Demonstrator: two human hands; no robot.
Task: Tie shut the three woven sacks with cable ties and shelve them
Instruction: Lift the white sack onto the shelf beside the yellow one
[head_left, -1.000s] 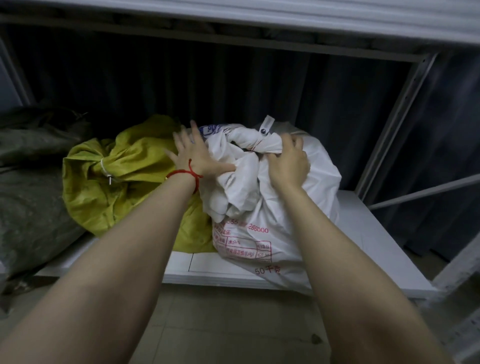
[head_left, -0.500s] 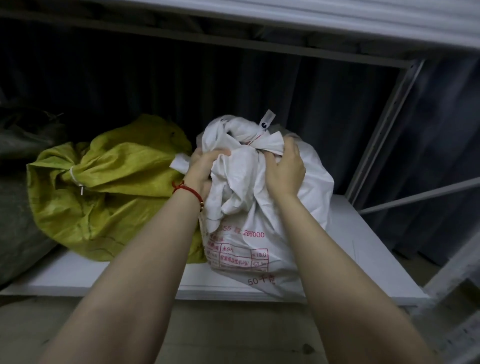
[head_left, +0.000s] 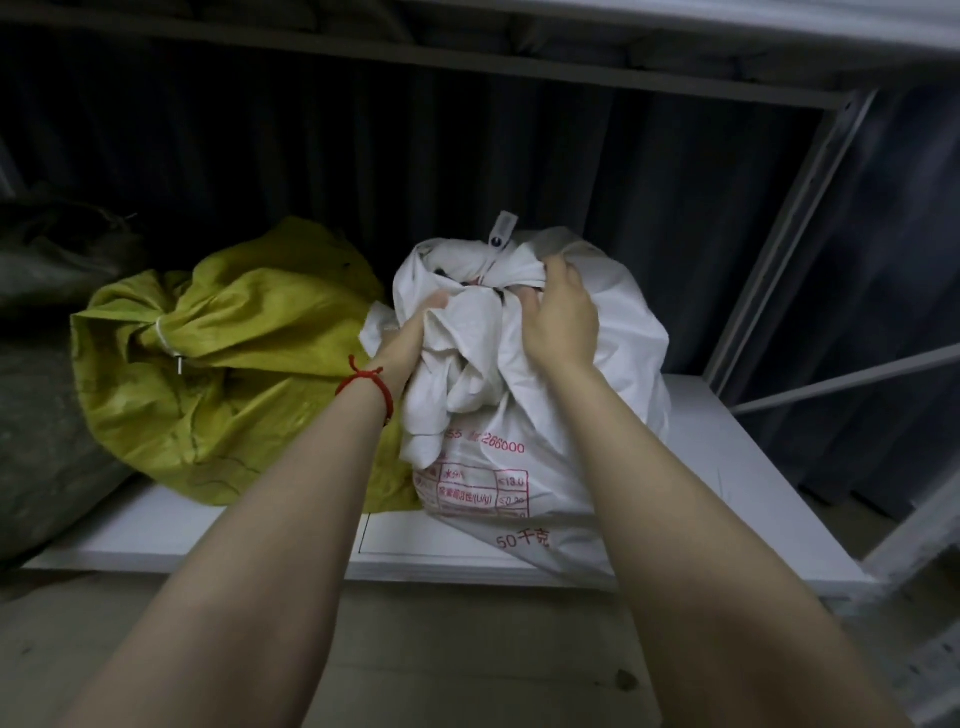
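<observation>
White sack (head_left: 597, 415) stands on the shelf (head_left: 727, 467), neck up, cable tie (head_left: 501, 234) on, touching the yellow sack (head_left: 234, 364) on its left. Its front bottom overhangs the shelf's front edge. Both hands are on the bunched neck. Right hand (head_left: 558, 322) has fingers curled into the fabric just under the tie. Left hand (head_left: 410, 338) is lower, thumb hooked over a fold, the rest buried. The sack is dead ahead of both hands, so I'd judge the next move is a straight shove toward the back.
</observation>
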